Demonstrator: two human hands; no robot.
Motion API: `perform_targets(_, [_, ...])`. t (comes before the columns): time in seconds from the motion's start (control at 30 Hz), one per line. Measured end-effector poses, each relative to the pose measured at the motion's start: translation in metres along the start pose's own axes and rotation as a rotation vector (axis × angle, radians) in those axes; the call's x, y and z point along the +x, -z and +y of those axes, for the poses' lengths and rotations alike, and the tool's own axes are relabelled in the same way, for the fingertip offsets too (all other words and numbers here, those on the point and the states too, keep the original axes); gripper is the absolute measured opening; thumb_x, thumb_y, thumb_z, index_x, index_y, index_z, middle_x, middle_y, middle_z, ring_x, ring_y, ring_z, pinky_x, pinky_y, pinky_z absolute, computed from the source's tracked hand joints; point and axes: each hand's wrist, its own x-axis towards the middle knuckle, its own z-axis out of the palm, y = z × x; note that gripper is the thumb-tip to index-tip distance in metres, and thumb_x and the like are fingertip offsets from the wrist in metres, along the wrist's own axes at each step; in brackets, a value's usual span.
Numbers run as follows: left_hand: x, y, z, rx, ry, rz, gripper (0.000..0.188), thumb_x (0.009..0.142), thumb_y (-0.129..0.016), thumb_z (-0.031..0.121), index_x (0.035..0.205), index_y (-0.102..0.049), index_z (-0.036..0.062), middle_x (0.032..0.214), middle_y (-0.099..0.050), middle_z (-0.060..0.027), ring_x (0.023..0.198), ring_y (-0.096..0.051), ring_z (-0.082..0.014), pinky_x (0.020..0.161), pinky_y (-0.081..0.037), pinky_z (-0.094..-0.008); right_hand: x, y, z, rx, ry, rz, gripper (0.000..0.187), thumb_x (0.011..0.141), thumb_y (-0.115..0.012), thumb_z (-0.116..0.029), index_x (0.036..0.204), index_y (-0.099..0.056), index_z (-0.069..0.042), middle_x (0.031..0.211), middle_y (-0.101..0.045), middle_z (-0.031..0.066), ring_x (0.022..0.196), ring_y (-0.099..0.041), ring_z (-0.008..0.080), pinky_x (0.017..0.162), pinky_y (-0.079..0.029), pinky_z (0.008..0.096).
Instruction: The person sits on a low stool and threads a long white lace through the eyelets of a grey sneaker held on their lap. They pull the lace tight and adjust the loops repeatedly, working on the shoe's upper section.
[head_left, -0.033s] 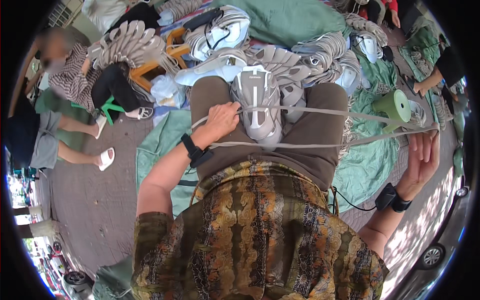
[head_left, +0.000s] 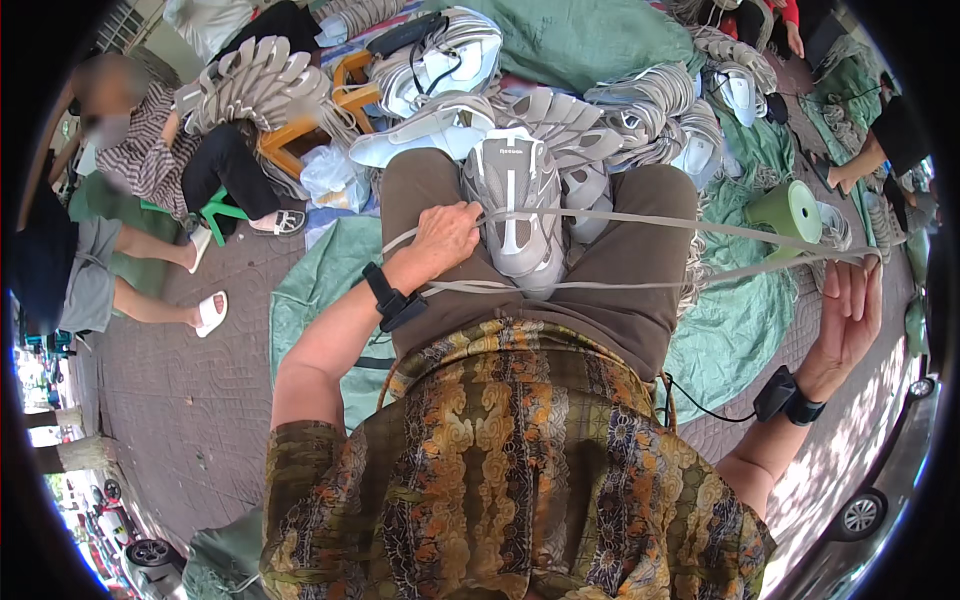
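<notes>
A grey and white shoe upper (head_left: 525, 240) lies upright in the lap between my thighs. My left hand (head_left: 446, 238) is at its left edge, fingers curled closed against it; the fingertips are partly hidden. A flat grey shoelace (head_left: 640, 217) crosses the upper and runs in two long strands to the far right. There my right hand (head_left: 850, 300) holds the lace's far end at its fingertips, arm stretched out, and the strands look nearly taut. Beyond my knees lie strung rows of similar grey uppers (head_left: 560, 120).
A green stool (head_left: 785, 212) stands right of my legs. Green sheeting (head_left: 740, 340) covers the ground around me. At left sits a person in a striped top (head_left: 150, 150), close to an orange stool frame (head_left: 290, 140) and a clear plastic bag (head_left: 333, 178). A car (head_left: 870, 500) is at lower right.
Almost nothing differs. My right hand is very slightly farther right, and the view has shifted a little.
</notes>
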Motion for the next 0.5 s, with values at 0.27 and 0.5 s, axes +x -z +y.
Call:
perform_targets(0.27, [-0.011, 0.025, -0.025, 0.197, -0.134, 0.114, 0.015, 0.072, -0.052, -0.002, 0.086, -0.052, 0.0029, 0.077, -0.057, -0.0176, 0.067, -0.061, -0.0364, 0.059, -0.048, -0.0453, 0.036, 0.135, -0.052, 0.007, -0.047, 0.202, 0.015, 0.097, -0.043, -0.007, 0.102, -0.049, 0.005, 0.061, -0.03, -0.0028, 0.057, -0.031, 0.009, 0.069, -0.035, 0.0279])
perform_targets(0.5, [-0.111, 0.103, -0.174, 0.488, 0.203, 0.439, 0.024, 0.072, -0.055, -0.002, 0.094, -0.058, 0.0089, 0.073, -0.061, -0.0159, 0.065, -0.062, -0.0343, 0.056, -0.05, -0.043, 0.023, 0.264, -0.075, -0.074, -0.114, 0.423, 0.013, 0.094, -0.049, -0.009, 0.1, -0.053, 0.003, 0.063, -0.038, -0.0026, 0.058, -0.04, 0.0099, 0.074, -0.045, 0.029])
